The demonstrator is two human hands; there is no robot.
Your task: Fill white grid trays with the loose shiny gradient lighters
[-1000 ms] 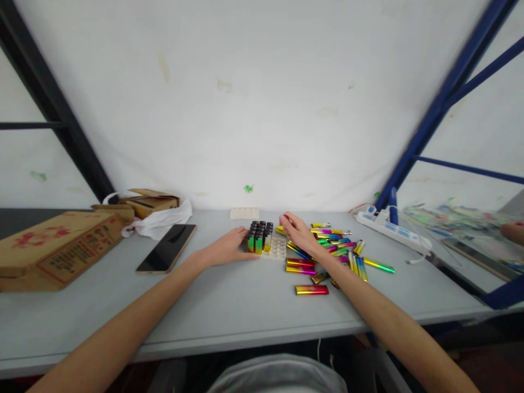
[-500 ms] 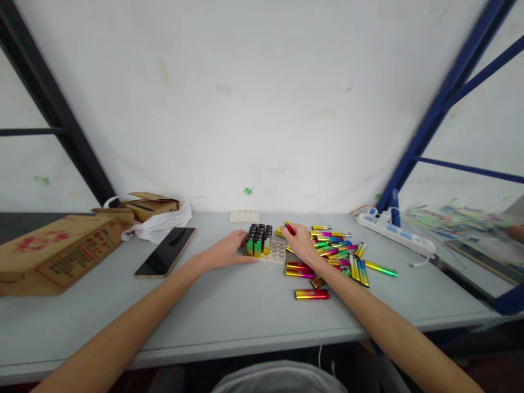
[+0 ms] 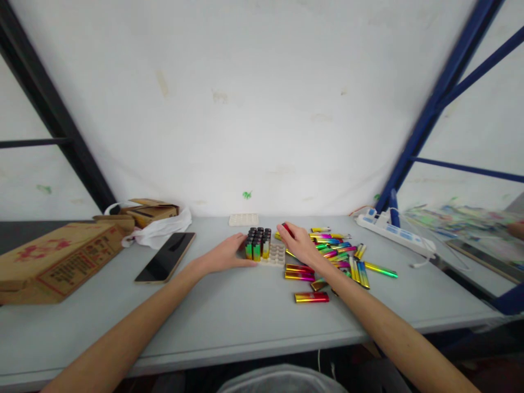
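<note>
I had the left hand (image 3: 225,254) at the left side of a pale tray (image 3: 277,254), its thumb by the tray's near edge and its other fingers farther back, parted wide around that corner; whether they pressed on the tray I could not tell from my end. The black-capped casings (image 3: 257,245) stood upright and close-packed in the tray's left part, green and yellow showing along the near row; round holes lay open in its right part. I saw the right hand (image 3: 301,244) just right of the tray, at the left side of a loose pile of shiny casings (image 3: 339,255); its fingers were pinched narrow on a dark red piece (image 3: 285,228), which they mostly hid. One yellow-and-red casing (image 3: 311,297) lay apart on the worktop (image 3: 229,322), nearer than the pile; a second pale tray (image 3: 244,219) lay at the far side. Over on the left I made out a black-screened phone (image 3: 166,257), a white plastic bag (image 3: 164,229) and a printed cardboard box (image 3: 65,259); at the far right, a white power strip (image 3: 395,236).
</note>
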